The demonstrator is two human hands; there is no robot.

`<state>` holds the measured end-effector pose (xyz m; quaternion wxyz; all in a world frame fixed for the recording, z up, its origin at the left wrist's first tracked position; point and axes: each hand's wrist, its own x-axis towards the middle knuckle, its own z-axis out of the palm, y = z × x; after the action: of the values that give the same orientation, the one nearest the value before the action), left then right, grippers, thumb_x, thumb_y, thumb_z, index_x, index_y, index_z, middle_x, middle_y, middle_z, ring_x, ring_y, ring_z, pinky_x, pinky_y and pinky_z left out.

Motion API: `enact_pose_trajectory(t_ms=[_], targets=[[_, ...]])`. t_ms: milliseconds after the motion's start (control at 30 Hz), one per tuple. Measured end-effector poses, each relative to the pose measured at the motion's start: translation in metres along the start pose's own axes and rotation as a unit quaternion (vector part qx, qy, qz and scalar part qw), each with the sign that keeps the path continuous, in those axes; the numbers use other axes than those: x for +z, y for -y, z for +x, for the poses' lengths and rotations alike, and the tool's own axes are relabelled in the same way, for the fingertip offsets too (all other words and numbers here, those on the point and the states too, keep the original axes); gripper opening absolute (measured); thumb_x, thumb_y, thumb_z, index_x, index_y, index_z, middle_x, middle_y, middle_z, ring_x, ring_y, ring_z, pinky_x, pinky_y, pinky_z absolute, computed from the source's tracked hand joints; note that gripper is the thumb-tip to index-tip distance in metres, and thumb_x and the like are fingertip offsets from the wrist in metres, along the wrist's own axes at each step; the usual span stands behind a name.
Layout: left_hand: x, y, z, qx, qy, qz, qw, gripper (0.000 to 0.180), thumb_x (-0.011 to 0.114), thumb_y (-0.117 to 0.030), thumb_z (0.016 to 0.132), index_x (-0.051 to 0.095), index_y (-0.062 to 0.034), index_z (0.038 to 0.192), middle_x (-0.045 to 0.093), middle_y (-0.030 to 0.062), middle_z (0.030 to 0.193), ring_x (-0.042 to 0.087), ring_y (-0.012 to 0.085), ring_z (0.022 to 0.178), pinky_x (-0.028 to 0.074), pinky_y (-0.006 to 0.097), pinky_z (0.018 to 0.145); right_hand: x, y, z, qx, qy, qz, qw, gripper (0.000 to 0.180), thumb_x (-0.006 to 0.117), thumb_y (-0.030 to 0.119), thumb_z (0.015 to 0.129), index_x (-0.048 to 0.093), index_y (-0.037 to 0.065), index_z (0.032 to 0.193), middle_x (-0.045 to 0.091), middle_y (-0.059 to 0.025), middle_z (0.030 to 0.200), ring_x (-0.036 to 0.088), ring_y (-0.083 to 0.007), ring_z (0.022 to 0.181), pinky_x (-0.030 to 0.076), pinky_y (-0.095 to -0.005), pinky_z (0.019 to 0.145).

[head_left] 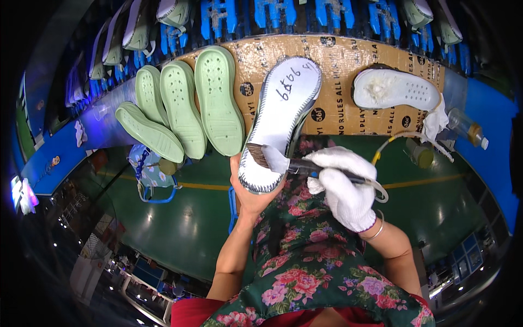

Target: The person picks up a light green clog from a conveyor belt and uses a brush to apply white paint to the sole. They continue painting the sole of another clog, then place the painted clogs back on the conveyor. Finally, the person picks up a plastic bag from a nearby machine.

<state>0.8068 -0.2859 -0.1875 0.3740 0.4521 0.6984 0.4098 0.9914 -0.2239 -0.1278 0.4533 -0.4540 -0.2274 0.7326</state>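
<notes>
A shoe upper [286,111] is turned bottom up in front of me, its white underside ringed with dark stitching and marked with handwriting. My left hand [251,197], bare, grips its near end from below and around the sides. In a white knit glove, my right hand [346,188] is closed around the dark handle of a flat brush [276,158]. The brown bristles touch the white underside near the end that my left hand holds. A thin tube runs from the brush handle behind the right hand.
Several pale green shoe soles [219,103] lie on the cardboard-covered bench [338,60] at the left. On the right are a white sole [400,90] with a whitish patch, a crumpled white cloth [435,121] and a clear bottle [466,129]. Blue racks [275,13] holding shoes line the back.
</notes>
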Motion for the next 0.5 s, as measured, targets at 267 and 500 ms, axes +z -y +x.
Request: enact_pose_trajectory(t_ms=[267,500], targets=[[-0.001,0.004,-0.007,-0.005,0.007,0.007,1.0,0.072,0.091,-0.014,0.062,0.048,0.0014,0.117,0.065,0.0138,0.102,0.065,0.021,0.093,0.052,0.032,0.083,-0.007,-0.012,0.007,0.181,-0.064,0.087,0.977,0.021,0.065,0.007,0.091,0.069,-0.005,0.107,0.071,-0.0112,0.087,0.067,-0.0143,0.066,0.053,-0.0258,0.057],[-0.006,0.012,-0.007,0.021,0.026,0.073,0.997,0.073,0.092,-0.017,0.062,0.048,0.002,0.117,0.067,0.0164,0.101,0.067,0.0225,0.091,0.053,0.034,0.08,-0.024,0.036,0.035,-0.043,0.111,-0.278,0.953,0.018,0.071,0.004,0.086,0.072,-0.001,0.104,0.071,-0.013,0.088,0.068,-0.0157,0.071,0.055,-0.0272,0.061]])
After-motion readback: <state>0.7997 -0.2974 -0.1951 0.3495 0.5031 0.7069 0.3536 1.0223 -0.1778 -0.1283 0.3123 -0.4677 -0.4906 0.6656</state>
